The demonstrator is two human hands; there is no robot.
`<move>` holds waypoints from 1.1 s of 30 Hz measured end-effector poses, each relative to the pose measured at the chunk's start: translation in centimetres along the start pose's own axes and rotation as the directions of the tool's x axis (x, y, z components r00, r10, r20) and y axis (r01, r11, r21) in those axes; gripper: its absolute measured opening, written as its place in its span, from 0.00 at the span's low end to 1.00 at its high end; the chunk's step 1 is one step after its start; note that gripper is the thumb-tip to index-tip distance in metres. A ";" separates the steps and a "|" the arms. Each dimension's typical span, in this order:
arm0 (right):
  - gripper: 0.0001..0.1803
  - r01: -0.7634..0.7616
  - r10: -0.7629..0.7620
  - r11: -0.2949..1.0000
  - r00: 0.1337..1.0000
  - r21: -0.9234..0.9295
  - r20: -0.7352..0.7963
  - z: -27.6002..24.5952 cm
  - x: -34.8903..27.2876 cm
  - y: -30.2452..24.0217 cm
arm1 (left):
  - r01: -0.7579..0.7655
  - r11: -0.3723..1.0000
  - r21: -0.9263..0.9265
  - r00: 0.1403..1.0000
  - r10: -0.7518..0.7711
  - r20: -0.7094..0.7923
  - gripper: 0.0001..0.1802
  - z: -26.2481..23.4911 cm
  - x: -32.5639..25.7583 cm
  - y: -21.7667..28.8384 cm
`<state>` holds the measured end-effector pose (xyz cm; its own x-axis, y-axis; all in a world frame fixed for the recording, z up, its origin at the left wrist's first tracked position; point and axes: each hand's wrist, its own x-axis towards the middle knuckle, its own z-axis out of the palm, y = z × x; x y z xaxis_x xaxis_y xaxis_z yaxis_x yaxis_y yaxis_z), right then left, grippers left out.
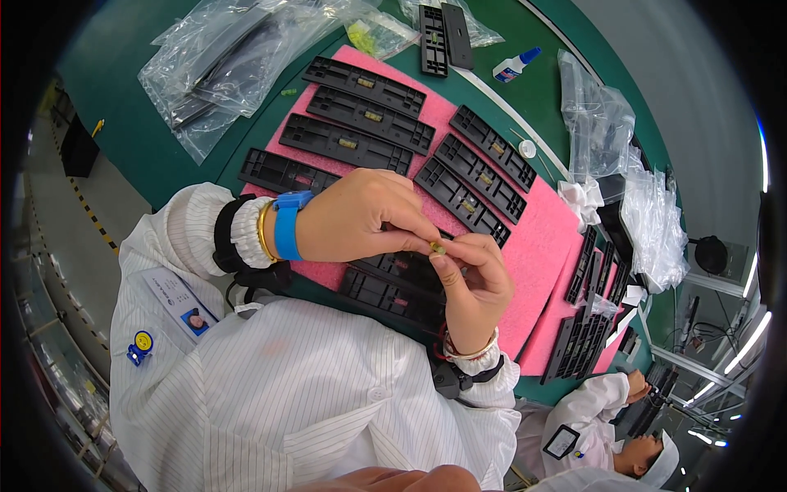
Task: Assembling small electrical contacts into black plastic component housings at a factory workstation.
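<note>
A person's two bare hands meet over a worktable. The left hand (361,215) and the right hand (477,283) both pinch a small yellow-green piece (438,248) between thumb and fingertips, so it sits where the hands come together; its exact shape is too small to tell. A blue strap (286,233) and a gold bracelet circle the left wrist.

Below the hands lies a pink mat (537,246) on a green table (106,156). Black plastic strips (370,116) lie on the mat in two columns: one beyond and beneath the left hand, the other just beyond the right. Those farther from the hands each have a yellowish piece in a middle slot; in the nearest strips, pink shows there.

Well beyond the left hand are large clear plastic bags (209,78) and a small bag of yellow-green pieces (373,39). Beyond the right hand stand a white round cap (527,148) and, farther off, a glue bottle (517,65) with a blue top. To the right of the right hand are more black strips in a pile (584,324), crumpled clear wrapping (652,221) and a co-worker (566,430) in white.
</note>
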<state>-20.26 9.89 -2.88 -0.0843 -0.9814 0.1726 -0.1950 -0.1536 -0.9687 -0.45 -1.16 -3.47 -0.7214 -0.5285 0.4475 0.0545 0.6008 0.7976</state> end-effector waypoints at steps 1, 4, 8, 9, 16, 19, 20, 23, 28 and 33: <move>0.10 -0.001 0.001 1.000 1.000 0.000 -0.001 0.0 0.0 0.0 | 0.000 1.000 0.000 1.000 0.000 0.001 0.08 0.0 0.0 0.0; 0.09 0.003 -0.003 1.000 1.000 -0.009 0.001 0.0 0.1 -0.3 | 0.000 1.000 -0.009 1.000 0.000 -0.002 0.08 0.1 0.0 -0.1; 0.08 -0.020 0.021 0.999 0.999 0.033 -0.027 -0.2 0.4 -0.2 | 0.016 1.000 -0.022 1.000 -0.015 0.020 0.08 -0.1 0.2 0.2; 0.09 -0.047 0.053 0.994 0.997 0.100 -0.063 -0.5 0.4 -0.2 | 0.020 0.999 -0.029 0.999 -0.019 0.026 0.07 -0.1 0.2 0.2; 0.10 -0.228 0.279 0.777 0.960 0.587 0.004 -2.6 1.0 -0.2 | 0.077 0.997 -0.026 0.994 -0.075 0.078 0.07 -0.2 0.1 0.2; 0.10 -0.191 0.252 0.879 0.964 0.437 -0.085 -2.0 0.7 -0.4 | 0.082 0.997 0.015 0.993 -0.083 0.080 0.09 -0.2 0.2 0.3; 0.10 -0.192 0.253 0.878 0.964 0.438 -0.086 -1.8 0.7 -0.5 | 0.144 0.990 -0.008 0.988 -0.143 0.060 0.10 -0.2 0.2 0.5; 0.10 0.012 -0.010 1.000 0.991 0.010 -0.132 -0.8 0.8 -1.0 | 0.221 0.974 -0.053 0.975 -0.219 0.034 0.12 -0.2 0.4 0.9; 0.12 0.128 -0.151 0.967 0.984 -0.220 -0.091 -0.6 0.7 -0.9 | 0.239 0.965 -0.110 0.971 -0.236 0.037 0.14 -0.1 0.2 0.9; 0.13 0.201 -0.232 0.918 0.971 -0.343 -0.050 -0.4 0.7 -0.9 | 0.176 0.978 -0.114 0.984 -0.177 -0.002 0.13 0.0 0.2 0.8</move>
<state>-20.55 9.35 -1.84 -0.0858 -0.9119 0.4014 -0.5310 -0.2990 -0.7928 -0.53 -0.77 -2.80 -0.7184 -0.6278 0.2997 0.0048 0.4264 0.9045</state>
